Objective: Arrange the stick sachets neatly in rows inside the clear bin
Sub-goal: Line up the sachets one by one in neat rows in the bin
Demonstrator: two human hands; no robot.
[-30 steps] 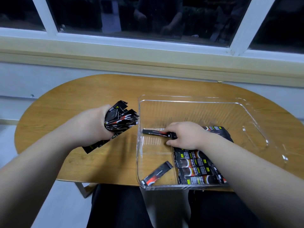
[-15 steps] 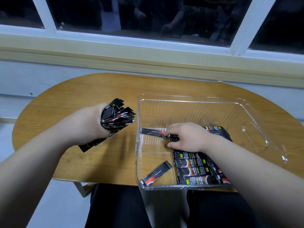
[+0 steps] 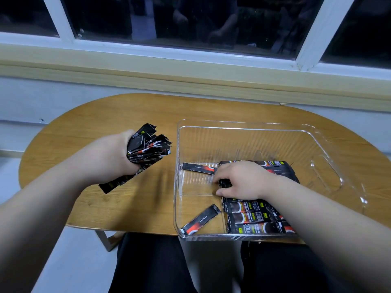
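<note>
A clear plastic bin (image 3: pixel 249 132) stands on the right half of the wooden table. Inside it, black stick sachets lie in a row (image 3: pixel 251 218) along the right of its floor. My right hand (image 3: pixel 241 180) rests on that row, its fingertips curled onto a sachet at the row's left edge. One loose sachet (image 3: pixel 198 168) lies flat just left of my fingers, another loose sachet (image 3: pixel 201 219) lies slanted near the bin's front wall. My left hand (image 3: pixel 110 155) grips a thick bundle of sachets (image 3: pixel 146 151) above the table, left of the bin.
The oval wooden table (image 3: pixel 110 115) stands against a wall under a window sill (image 3: pixel 190 66). The bin has a handle cutout (image 3: pixel 325 176) in its right wall. My dark-trousered legs (image 3: pixel 160 265) sit below the table's front edge.
My right hand has slid slightly down and toward the row, off the loose sachet it touched. The left hand's bundle has hardly moved.
</note>
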